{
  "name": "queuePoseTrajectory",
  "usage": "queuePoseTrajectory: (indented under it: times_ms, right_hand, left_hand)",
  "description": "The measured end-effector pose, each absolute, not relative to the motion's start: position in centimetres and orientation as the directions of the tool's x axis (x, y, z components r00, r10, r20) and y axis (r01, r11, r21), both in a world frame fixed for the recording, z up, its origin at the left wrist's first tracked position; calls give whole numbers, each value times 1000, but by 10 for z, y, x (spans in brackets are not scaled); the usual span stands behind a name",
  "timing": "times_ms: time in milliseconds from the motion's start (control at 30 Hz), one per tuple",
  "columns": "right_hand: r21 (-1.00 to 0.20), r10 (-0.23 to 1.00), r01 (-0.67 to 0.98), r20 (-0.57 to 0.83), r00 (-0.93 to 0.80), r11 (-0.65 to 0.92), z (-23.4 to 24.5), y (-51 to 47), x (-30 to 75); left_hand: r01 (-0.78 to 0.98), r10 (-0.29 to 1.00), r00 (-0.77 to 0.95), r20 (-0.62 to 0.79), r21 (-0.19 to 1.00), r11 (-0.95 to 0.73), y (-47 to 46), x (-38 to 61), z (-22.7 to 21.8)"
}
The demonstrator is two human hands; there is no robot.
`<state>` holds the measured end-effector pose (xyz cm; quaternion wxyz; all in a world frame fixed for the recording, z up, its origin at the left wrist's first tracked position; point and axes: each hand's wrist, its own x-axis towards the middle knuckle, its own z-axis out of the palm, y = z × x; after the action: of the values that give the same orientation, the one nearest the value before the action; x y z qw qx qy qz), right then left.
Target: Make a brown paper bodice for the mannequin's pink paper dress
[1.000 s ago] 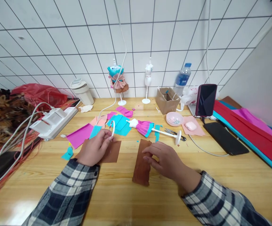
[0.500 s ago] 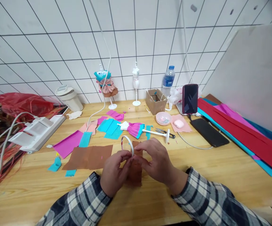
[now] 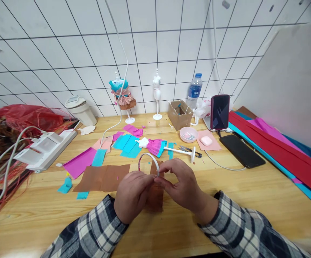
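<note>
A thin white ring (image 3: 152, 157), which looks like a roll of narrow tape with red print on its inside, stands upright between my hands. My left hand (image 3: 132, 193) is closed around its lower part, which the fingers hide. The thumb and forefinger of my right hand (image 3: 179, 183) pinch the ring's right edge. Below them a narrow piece of brown crepe paper (image 3: 155, 200) lies on the table. A wider brown crepe paper sheet (image 3: 101, 178) is left of my left hand. Beyond the ring lies a small mannequin (image 3: 155, 146) in a pink and blue paper skirt.
Thread snips (image 3: 190, 150) lie by the mannequin's stand, near a pink bowl (image 3: 188, 134) of small beads. Behind are a cardboard box (image 3: 178, 118), a bare mannequin (image 3: 157, 89) and a dressed one (image 3: 123, 95). A power strip (image 3: 48, 150) sits left; phones and coloured paper (image 3: 273, 143) lie right.
My left hand has turned over somewhat, its fingers now covering more of the ring's bottom. The ring has shifted slightly right, and my right fingers now pinch its edge.
</note>
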<state>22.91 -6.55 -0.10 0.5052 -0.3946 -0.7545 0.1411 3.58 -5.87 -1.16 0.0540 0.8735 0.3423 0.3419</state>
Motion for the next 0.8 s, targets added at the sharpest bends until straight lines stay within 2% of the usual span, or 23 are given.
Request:
queuePoseTrajectory:
  times_ms: [100,233,367,467,667,800]
  right_hand:
    - [-630,743,422,642,-189,652,-2,-65,229]
    - [-642,743,427,659,-117,637,-5,-62,232]
    - [-545,703,507,685,-190,668,-4,-60,235]
    - [-508,693,557,698,-181,657,-3,-60,237]
    - [-522,724,581,665,-182,625,-4,-60,241]
    - [-578,782,585,602,-165,569,-6,-58,241]
  left_hand:
    - [562,630,537,561,319,-763,-58,35,-13]
    - [594,662,508,552,332,-733,-58,34,-15]
    - [613,674,502,542,327,-720,-58,34,-15]
    - [650,700,478,531,323,-688,-57,34,-14]
    - [710,757,477,446,312,-631,-47,28,-8]
    - [730,776,483,405,303,-612,-44,23,-3]
